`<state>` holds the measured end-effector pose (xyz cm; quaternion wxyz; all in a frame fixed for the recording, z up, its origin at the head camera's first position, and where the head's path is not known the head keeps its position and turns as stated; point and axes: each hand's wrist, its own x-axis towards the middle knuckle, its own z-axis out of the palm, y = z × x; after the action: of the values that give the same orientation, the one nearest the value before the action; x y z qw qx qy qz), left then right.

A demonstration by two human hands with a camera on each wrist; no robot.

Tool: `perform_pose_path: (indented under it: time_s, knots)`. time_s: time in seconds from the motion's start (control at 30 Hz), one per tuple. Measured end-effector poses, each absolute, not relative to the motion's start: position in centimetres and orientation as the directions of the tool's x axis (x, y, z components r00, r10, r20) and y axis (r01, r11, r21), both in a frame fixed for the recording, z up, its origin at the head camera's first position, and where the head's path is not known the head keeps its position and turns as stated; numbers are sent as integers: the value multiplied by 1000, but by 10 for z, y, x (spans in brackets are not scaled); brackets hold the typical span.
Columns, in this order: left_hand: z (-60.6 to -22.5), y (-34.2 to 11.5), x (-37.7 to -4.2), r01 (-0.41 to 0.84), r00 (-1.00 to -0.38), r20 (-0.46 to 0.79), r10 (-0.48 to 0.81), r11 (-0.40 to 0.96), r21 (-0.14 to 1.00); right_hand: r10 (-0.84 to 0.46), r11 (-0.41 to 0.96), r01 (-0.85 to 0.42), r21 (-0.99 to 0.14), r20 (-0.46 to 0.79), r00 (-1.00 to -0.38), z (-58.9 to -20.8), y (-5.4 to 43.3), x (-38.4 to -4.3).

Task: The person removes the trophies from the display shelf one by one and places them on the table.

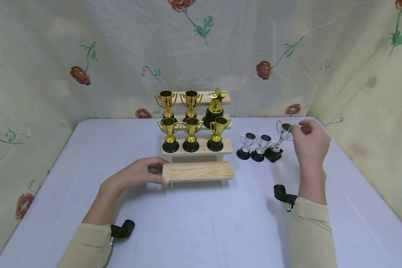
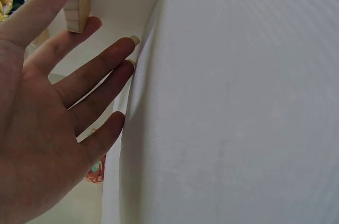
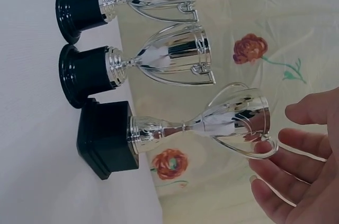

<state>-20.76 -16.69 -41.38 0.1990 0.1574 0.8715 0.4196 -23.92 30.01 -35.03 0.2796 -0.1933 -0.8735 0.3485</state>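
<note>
A tiered wooden display stand (image 1: 197,171) stands at the middle of the table. My left hand (image 1: 140,173) holds the left end of its bare lowest step, thumb at the front edge and index finger behind; the other fingers spread out in the left wrist view. At the right, my right hand (image 1: 310,141) is at the rim of the tallest silver trophy cup (image 3: 233,121), which stands on a square black base. Its fingers are loosely bent beside the cup's handle. Two smaller silver trophy cups with round black bases stand just left of it, one being the nearer cup (image 3: 175,54).
Three gold trophy cups, including a middle one (image 1: 191,136), line the step above the lowest. Behind them are two more gold cups and a gold star trophy (image 1: 216,108). A flowered curtain (image 1: 120,74) hangs behind the white-covered table (image 1: 201,230).
</note>
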Motion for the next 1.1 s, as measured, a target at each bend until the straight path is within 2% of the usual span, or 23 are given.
perform_pose_path:
  time_s: [0.17, 0.43, 0.77, 1.1]
  knots:
    - [-414, -167, -208, 110, -871, -211, 443, 596, 796, 518, 681, 88, -727, 393, -760, -345, 296, -236]
    - [-415, -169, -208, 119, -871, -206, 447, 597, 793, 434, 684, -92, -723, 506, -745, -338, 285, -232]
    - [-418, -168, -210, 121, -869, -208, 448, 601, 790, 350, 651, -186, -736, 508, -787, -334, 277, -228]
    - [-418, -168, -211, 136, -867, -198, 457, 601, 788, 178, 654, -229, -721, 441, -880, -326, 267, -222]
